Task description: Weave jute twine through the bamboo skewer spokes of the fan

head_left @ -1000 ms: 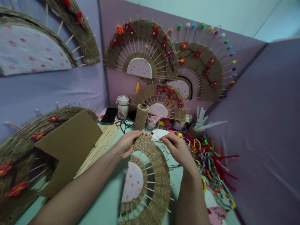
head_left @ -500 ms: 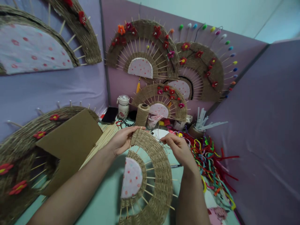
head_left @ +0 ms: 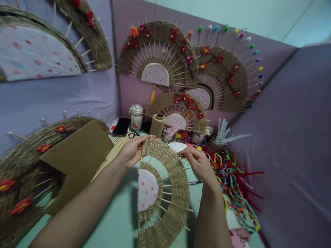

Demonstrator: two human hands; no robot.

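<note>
Grips the woven half-round fan at its upper end in the left hand, above the near edge of the surface. Pinches a thin cord between thumb and forefinger of the right hand, just beside the fan's outer rim.

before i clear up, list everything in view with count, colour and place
held fan: one, brown, between hands
back fans: three, brown, red flowers, at back panel
left fans: two, brown, one above the other
cardboard: one, tan, lower left
sticks: uncountable, pale, beside cardboard
phone: one, black, back left
jar: one, white, right of phone
twine spool: one, tan, right of jar
strips: several, white, in back-right cup
pipe cleaners: uncountable, mixed colours, right
table: one, pale green, underneath
left hand: one, bare, gripping held fan's top
right hand: one, bare, seemingly pinching thin strand
</note>
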